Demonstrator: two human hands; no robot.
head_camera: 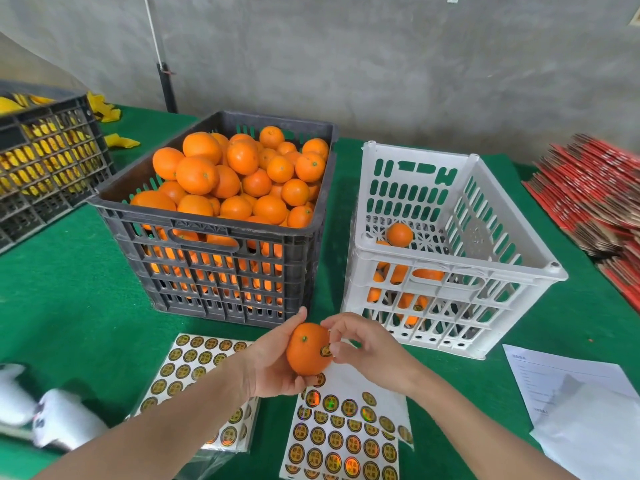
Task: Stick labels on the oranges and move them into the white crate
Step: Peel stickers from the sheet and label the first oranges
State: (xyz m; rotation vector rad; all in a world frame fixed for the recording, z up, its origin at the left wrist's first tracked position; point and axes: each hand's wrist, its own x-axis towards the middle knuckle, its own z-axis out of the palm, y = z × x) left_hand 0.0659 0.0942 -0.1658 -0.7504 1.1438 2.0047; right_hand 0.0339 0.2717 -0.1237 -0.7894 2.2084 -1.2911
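Left hand [273,365] cupped the orange [306,348] from below and behind, fingers curled round it, above the label sheets [349,434] on the green table [69,306]. Right hand [367,348] had its thumb and forefinger tips closed together on the label [325,350], which sat on the side of the fruit facing right. Stem end faced up and toward the camera. The white crate [502,275], with a few oranges in it, lay ahead and to the right of the held orange, just beyond the right hand. The dark crate [214,233], heaped full, stood ahead to the left. Judgement: the right hand was nearer the white crate, so a handover or a left-hand reach across would follow.
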